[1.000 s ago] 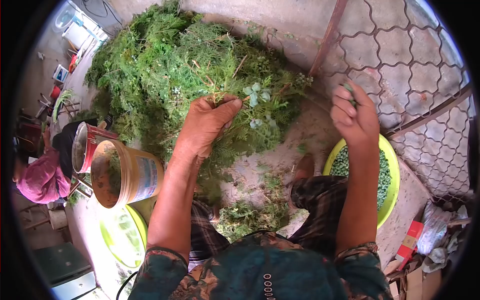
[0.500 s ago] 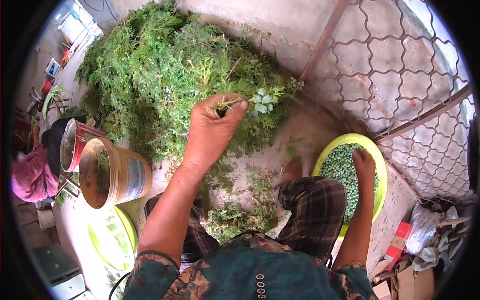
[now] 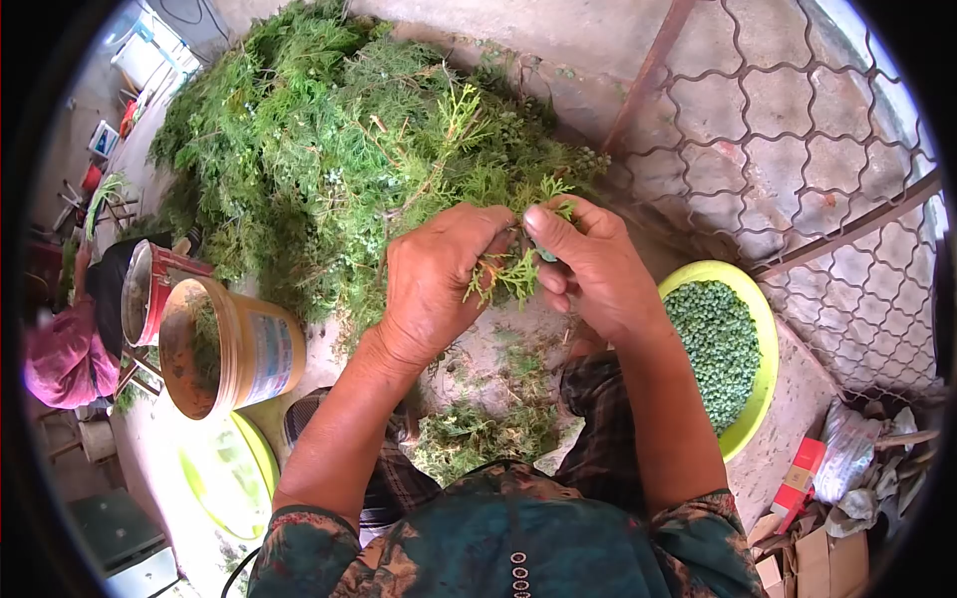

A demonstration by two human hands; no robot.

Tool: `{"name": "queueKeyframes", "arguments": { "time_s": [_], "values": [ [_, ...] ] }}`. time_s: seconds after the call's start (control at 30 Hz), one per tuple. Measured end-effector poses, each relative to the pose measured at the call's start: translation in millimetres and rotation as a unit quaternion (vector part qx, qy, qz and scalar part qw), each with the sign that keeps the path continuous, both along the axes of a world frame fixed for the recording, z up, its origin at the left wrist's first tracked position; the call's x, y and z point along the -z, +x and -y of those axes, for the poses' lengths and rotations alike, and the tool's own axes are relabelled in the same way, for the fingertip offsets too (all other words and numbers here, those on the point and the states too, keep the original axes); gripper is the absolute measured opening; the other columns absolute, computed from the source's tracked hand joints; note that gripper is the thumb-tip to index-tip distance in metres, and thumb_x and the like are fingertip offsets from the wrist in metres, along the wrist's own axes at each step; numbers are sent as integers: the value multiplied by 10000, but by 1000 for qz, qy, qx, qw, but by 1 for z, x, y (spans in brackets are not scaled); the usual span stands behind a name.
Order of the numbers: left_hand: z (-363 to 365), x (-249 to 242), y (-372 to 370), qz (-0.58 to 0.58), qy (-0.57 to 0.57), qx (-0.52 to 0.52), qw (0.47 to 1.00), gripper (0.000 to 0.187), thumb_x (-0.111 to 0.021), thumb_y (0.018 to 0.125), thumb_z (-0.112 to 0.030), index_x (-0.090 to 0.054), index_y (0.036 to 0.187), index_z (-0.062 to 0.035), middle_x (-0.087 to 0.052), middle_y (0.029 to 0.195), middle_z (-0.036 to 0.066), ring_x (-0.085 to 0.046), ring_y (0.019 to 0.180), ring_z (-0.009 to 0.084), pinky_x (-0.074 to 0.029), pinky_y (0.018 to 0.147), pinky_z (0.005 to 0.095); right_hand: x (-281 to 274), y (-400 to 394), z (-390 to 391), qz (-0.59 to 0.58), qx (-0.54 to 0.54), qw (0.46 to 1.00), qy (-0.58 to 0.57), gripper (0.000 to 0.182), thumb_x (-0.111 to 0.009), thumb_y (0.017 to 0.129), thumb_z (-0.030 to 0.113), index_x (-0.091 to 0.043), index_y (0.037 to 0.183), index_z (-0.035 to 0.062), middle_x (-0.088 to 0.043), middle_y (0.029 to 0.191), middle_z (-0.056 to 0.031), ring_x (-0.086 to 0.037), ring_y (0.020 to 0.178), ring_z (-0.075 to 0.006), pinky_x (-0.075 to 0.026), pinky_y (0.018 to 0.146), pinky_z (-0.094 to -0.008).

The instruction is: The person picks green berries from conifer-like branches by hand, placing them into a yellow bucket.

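My left hand (image 3: 439,269) is closed around a leafy cypress sprig (image 3: 516,277), whose flat green fronds stick out below and beside the fingers. Right against it, my right hand (image 3: 593,259) pinches at the sprig's tip, thumb and fingers together. A bit of blue-green cone shows under the right thumb; most of what those fingers grip is hidden. Beyond both hands lies a big heap of cut cypress branches (image 3: 299,149) bearing small pale cones. To the right stands a yellow-green basin (image 3: 766,349) full of round green cones (image 3: 713,349).
On the left are a tan bucket (image 3: 284,344) with greenery inside, a red-and-white bucket (image 3: 150,289) and another bright green basin (image 3: 261,463). Plant scraps (image 3: 483,434) litter the floor between my knees. A metal lattice (image 3: 758,130) leans at right. Another person in a pink top (image 3: 70,344) sits far left.
My right hand has come up from the basin of cones to the sprig, meeting my left hand. The left hand has turned slightly and shifted a little lower.
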State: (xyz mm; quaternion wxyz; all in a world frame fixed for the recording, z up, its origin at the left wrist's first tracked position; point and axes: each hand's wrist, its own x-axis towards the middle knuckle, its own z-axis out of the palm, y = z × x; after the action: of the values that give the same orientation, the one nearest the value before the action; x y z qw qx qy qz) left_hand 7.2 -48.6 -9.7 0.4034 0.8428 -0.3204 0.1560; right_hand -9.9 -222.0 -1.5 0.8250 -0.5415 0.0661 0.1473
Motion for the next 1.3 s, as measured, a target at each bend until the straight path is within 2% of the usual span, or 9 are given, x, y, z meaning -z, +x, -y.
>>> {"name": "queueKeyframes", "arguments": {
  "time_s": [0.27,0.47,0.53,0.57,0.63,0.67,0.73,0.8,1.3],
  "values": [
    [-33,15,26,18,19,-8,1000,207,-648,756,2,-628,954,-55,-658,857,97,-633,744,211,-508,648,301,-17,-19,50,40,-102,959,-262,220,-582,867,227,-584,880,8,-455,574,21,-399,437,-53,-332,364,-214],
    [-26,-2,14,-239,-149,-62,958,104,-619,869,-116,-646,931,-37,-568,693,-13,-474,631,55,-401,559,210,5,-75,162,23,238,939,-247,267,-591,836,123,-564,1063,-17,-555,876,-59,-523,648,-85,-458,508,-219],
    [-23,-1,15,-261,-163,-63,949,120,-613,876,-135,-642,933,-33,-538,672,-28,-454,620,50,-391,555,209,61,-95,230,9,261,837,-482,375,-625,767,111,-546,1100,-43,-568,958,-87,-569,772,-164,-502,676,-272],
    [-21,0,15,-281,-177,-63,941,138,-607,884,-154,-639,935,-29,-507,650,-43,-434,609,45,-380,550,208,120,-123,287,128,115,568,-805,414,-630,746,126,-533,1107,-53,-574,1004,-125,-570,808,-192,-485,768,-308],
    [-19,0,16,-294,-198,-63,933,153,-601,891,-175,-639,925,-30,-499,640,-48,-417,596,39,-361,536,202,106,-141,257,-2,76,539,-839,335,-622,772,138,-564,1050,-40,-596,963,-142,-565,798,-182,-462,773,-310],
    [-19,-3,16,-320,-215,-56,921,148,-601,892,-178,-639,926,-40,-501,640,-51,-410,588,35,-348,527,198,87,-129,233,0,74,540,-838,335,-622,772,138,-564,1050,-40,-596,963,-142,-565,798,-182,-462,773,-310],
    [-17,-3,14,-391,-284,-37,875,129,-596,893,-184,-637,933,-68,-520,638,-46,-398,544,26,-306,483,185,38,-96,165,65,153,827,-537,245,-625,787,137,-595,971,-23,-611,872,-117,-558,757,-162,-449,716,-278],
    [-15,-1,15,-406,-297,-27,864,138,-600,889,-192,-628,958,-76,-529,638,-32,-372,504,23,-265,443,180,-2,-75,95,153,121,862,-468,213,-627,805,155,-591,917,-23,-594,799,-79,-547,709,-139,-441,655,-267],
    [-19,-7,11,-445,-260,-77,854,109,-612,876,-193,-636,926,-99,-568,655,-16,-416,532,41,-327,490,183,8,-6,4,370,3,763,-530,162,-492,860,155,-475,795,7,-527,719,-216,-536,693,-412,-419,622,-477]
  ]
}}
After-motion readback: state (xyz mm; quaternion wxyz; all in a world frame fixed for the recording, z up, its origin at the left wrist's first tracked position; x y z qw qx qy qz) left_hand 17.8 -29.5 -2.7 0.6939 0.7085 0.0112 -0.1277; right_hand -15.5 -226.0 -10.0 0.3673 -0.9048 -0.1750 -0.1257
